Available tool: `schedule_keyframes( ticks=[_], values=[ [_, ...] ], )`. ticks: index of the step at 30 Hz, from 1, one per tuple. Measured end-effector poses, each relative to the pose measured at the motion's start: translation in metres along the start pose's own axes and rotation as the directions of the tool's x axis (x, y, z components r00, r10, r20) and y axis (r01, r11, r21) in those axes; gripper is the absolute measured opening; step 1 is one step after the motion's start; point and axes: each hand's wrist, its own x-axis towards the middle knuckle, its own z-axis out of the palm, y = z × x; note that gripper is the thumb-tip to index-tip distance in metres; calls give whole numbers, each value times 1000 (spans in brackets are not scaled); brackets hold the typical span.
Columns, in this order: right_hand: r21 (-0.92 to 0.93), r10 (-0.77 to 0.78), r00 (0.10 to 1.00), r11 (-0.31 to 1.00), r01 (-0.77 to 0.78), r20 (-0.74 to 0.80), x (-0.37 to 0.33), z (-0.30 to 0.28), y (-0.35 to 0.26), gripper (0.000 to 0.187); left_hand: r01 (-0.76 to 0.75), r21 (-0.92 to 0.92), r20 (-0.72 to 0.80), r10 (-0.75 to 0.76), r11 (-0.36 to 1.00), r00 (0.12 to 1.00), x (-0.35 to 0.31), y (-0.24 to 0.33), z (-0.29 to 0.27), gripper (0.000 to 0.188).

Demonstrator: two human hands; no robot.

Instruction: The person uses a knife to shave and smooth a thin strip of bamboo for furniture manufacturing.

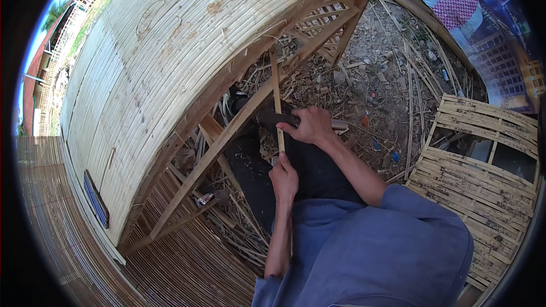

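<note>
My left hand (283, 179) is closed round the near end of a narrow bamboo strip (276, 82), which runs away from me over my lap and under the bamboo-slat bench. My right hand (313, 125) grips a dark, broad-bladed knife (272, 117). The knife lies crosswise against the strip, and my right thumb presses at the strip's edge. Most of the knife's handle is hidden inside my right fist. Beneath both hands are my legs in dark trousers (250, 165), dusted with pale shavings.
The bench's slatted top (170, 40) rises at left, with a diagonal wooden brace (210, 159) close to my left forearm. Bamboo scraps litter the ground (369, 85). At right stands a slatted bamboo panel (460, 187); a printed tarp (455, 0) hangs behind. A phone-like dark panel (96, 199) rests at far left.
</note>
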Motion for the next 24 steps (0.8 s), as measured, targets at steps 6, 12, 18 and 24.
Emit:
schedule_keyframes(
  ticks=[6, 12, 18, 24],
  values=[
    [62, -42, 997, 997, 38, 61, -17, -8, 2, 67, 9, -78, 30, -7, 997, 1000, -17, -21, -1, 54],
    [17, -106, 965, 994, 105, 240, -13, -22, 20, 76, 55, -136, 64, -47, 989, 997, -19, -21, 1, 57],
    [39, -291, 929, 956, 290, 229, -15, -20, 10, 72, 45, -146, 47, -39, 988, 998, -10, -31, 0, 58],
    [132, -173, 981, 978, 162, 81, 6, -3, 16, 74, 164, -201, 195, -124, 966, 973, -7, -23, -8, 58]
  ],
)
